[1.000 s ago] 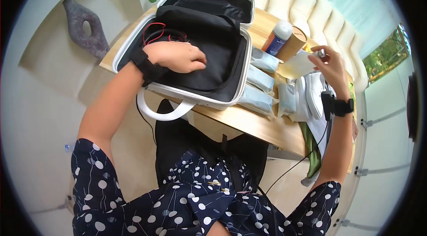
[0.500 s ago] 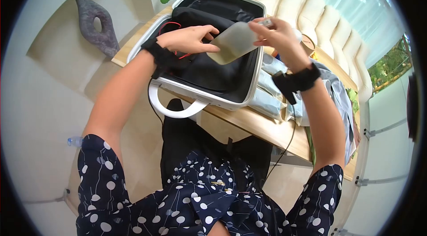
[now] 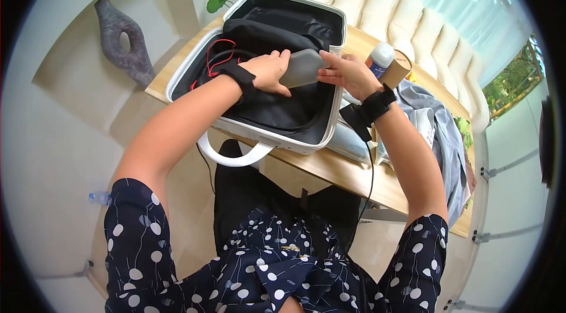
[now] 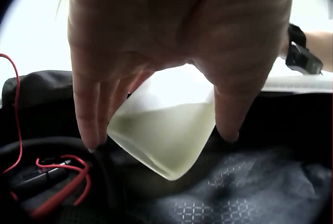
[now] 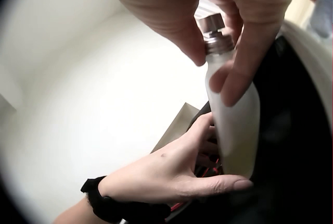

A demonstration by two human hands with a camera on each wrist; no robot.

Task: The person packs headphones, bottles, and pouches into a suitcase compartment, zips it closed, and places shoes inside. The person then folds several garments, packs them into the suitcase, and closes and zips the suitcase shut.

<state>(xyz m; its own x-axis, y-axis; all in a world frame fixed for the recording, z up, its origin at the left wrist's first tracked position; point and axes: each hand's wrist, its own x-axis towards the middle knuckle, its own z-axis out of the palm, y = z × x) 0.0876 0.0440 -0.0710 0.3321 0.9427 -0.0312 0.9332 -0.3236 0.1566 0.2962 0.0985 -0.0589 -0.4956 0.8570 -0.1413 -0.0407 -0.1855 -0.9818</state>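
Over the open suitcase (image 3: 298,146), a frosted bottle (image 3: 302,68) with pale yellowish liquid hangs tilted, its base toward my left hand. My right hand (image 3: 351,74) pinches it near the neck, just below the silver pump top (image 5: 212,23) in the right wrist view. My left hand (image 3: 265,72) reaches around the base end with fingers fairly straight: fingers at one side of the bottle (image 4: 164,130), thumb (image 4: 227,114) at the other. Below lies the black lining (image 4: 250,177), with a red cord (image 4: 67,187) to the left.
Right of the suitcase on the wooden table stand a white-capped can (image 3: 383,53) and a brown cardboard tube (image 3: 396,69). Pale blue packets (image 3: 352,143) lie beside the suitcase, with a grey garment (image 3: 442,118) farther right. The white handle (image 3: 236,159) juts over the table's front edge.
My right hand has carried the bottle leftward from the table's right side to over the suitcase. My left hand has moved rightward, its fingers spreading to either side of the bottle's base.
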